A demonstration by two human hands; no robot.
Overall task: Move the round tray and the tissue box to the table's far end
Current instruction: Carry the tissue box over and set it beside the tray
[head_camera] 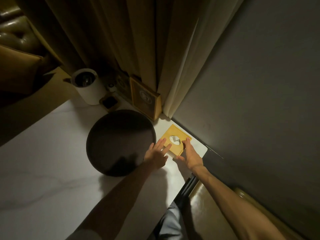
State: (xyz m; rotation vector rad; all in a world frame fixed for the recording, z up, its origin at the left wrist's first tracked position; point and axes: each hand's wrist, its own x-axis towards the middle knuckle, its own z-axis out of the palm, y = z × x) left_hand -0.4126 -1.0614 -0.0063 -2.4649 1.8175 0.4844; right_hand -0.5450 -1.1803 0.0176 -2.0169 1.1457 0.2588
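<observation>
The yellow tissue box [174, 135], with white tissue showing in its top opening, sits on the white table [52, 153] near the far right corner by the wall. My left hand [158, 150] lies against the box's near left side, fingers spread and straight. My right hand [189, 152] touches the box's right edge with its fingertips, thumb held apart. Neither hand is wrapped around the box. The dark round tray [119, 142] lies flat just left of the box, and my left wrist passes over its right rim.
A white cylindrical container [86, 87], a small dark square dish [110, 102] and a framed stand-up sign [145, 99] stand along the far edge before the curtains [121, 40]. A grey wall [251, 84] bounds the right side. Padded seats sit at far left and near right.
</observation>
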